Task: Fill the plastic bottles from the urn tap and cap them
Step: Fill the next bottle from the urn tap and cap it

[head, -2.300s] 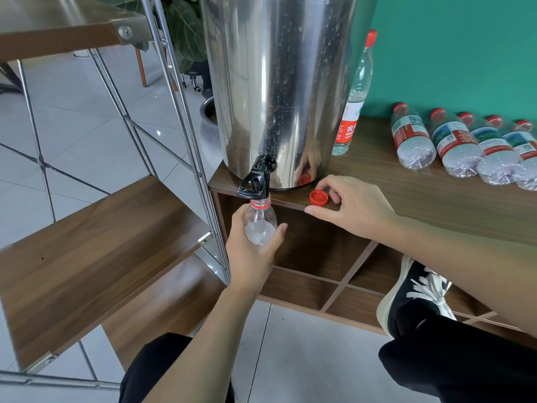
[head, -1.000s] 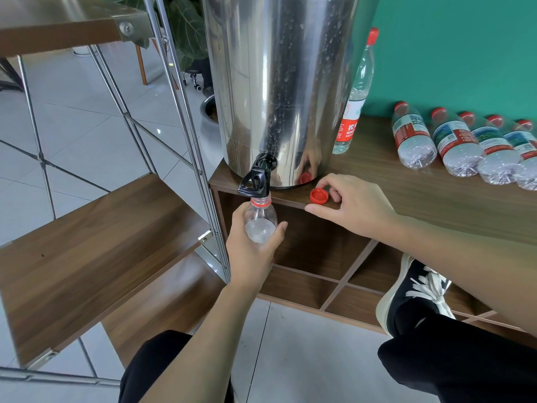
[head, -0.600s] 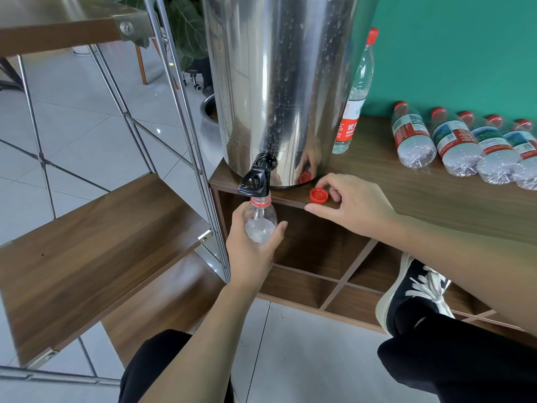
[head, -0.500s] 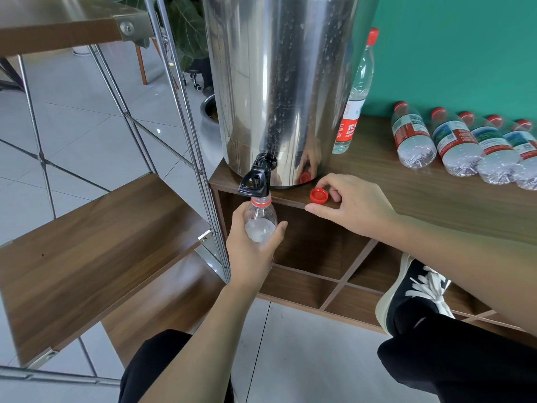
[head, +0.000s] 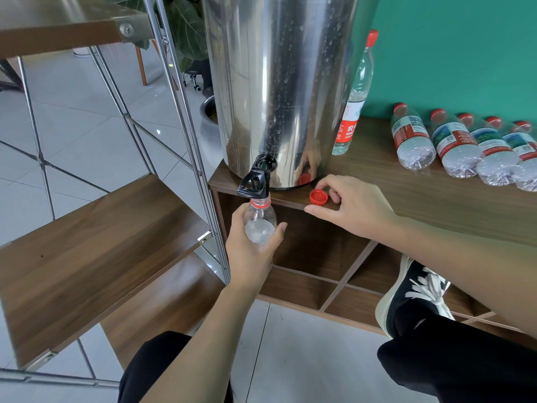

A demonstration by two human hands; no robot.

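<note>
A tall steel urn (head: 279, 82) stands on the wooden cabinet top (head: 421, 205), its black tap (head: 257, 178) hanging over the front edge. My left hand (head: 250, 251) grips a clear plastic bottle (head: 259, 221) with its open mouth right under the tap; water shows inside the neck. My right hand (head: 354, 207) rests on the cabinet top and pinches a red cap (head: 318, 196) lying there.
Several capped bottles (head: 453, 146) lie side by side at the back right. One capped bottle (head: 356, 94) stands upright behind the urn against the green wall. A metal-framed wooden shelf (head: 96, 237) is close on the left. My knee and shoe (head: 415, 292) sit below right.
Nothing has visibly moved; both hands keep their places, the bottle under the tap and the fingers on the red cap.
</note>
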